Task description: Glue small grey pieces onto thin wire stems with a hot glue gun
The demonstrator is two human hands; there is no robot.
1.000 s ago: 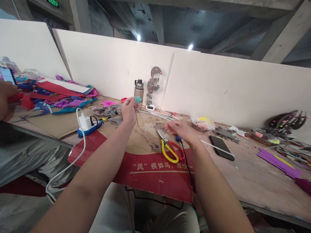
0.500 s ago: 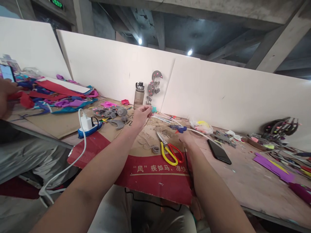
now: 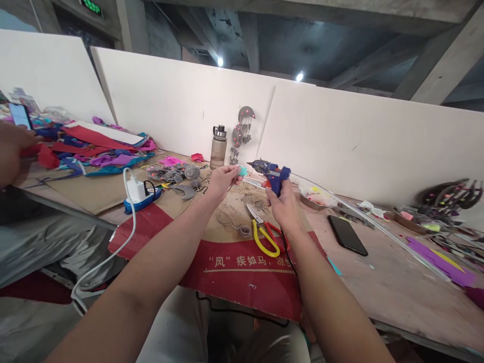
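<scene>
My left hand (image 3: 223, 180) pinches a small teal piece (image 3: 242, 171) between thumb and fingers above the cardboard. My right hand (image 3: 283, 202) is wrapped round the handle of a blue glue gun (image 3: 273, 174), raised off the table with its nozzle toward the teal piece, a short gap apart. A long clear glue stick (image 3: 363, 218) extends from the back of the gun to the right. Below the hands, scissors with yellow and red handles (image 3: 264, 242) lie on the cardboard beside a small coil of grey cord (image 3: 244, 231).
A bottle (image 3: 218, 150) stands behind my left hand. Grey felt pieces (image 3: 166, 174) and a blue power strip (image 3: 140, 200) lie left. A black phone (image 3: 347, 235) lies right. Another person's hand (image 3: 13, 146) is at the far left, near colourful fabric (image 3: 109, 159).
My right hand has lifted the glue gun from low over the table, and its glue stick now sticks out to the right. My left hand still holds the teal piece.
</scene>
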